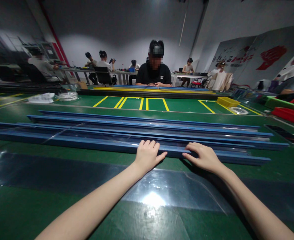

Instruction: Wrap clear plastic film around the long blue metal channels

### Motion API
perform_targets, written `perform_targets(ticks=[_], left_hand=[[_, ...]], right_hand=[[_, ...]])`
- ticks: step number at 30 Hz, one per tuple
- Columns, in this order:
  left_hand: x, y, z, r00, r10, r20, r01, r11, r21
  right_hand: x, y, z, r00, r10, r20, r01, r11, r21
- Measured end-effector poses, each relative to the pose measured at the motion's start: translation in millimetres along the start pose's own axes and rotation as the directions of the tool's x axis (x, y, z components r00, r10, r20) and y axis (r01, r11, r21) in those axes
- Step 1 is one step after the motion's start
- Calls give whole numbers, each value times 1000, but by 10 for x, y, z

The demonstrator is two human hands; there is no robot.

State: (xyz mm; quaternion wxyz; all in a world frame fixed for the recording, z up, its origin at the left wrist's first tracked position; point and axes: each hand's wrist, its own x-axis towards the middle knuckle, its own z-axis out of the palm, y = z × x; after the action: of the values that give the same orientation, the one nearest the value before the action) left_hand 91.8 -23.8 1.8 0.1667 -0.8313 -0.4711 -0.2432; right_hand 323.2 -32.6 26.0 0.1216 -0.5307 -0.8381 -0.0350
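Several long blue channel strips lie side by side across the green table, with clear plastic film over part of them. On the nearest blue channel strip point(106, 145), my left hand point(147, 155) has its fingers bent over the front wall, and its thumb points right along that wall. A short way to the right, my right hand point(204, 156) curls its fingers over the same strip, thumb at the near side. Both hands are closed on this strip; the fingertips are partly hidden behind its wall. A clear plastic sheet point(86, 173) lies flat below my wrists.
Yellow and black strips point(126, 91) lie at the table's far side, before a seated person in black point(153, 75). A yellow tray point(227, 102), a red tray point(289, 115), a phone-like dark slab point(287, 134) and coiled clear material point(68, 96) are around. Other people sit behind.
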Motion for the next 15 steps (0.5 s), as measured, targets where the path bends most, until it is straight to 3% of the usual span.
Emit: perform_targets(ticks=[15], left_hand=[[3,2,-5,1000,1,7,-1,1000,-2]], right_hand=[[-1,-82,-28,998,-61,-17,61,998,8]])
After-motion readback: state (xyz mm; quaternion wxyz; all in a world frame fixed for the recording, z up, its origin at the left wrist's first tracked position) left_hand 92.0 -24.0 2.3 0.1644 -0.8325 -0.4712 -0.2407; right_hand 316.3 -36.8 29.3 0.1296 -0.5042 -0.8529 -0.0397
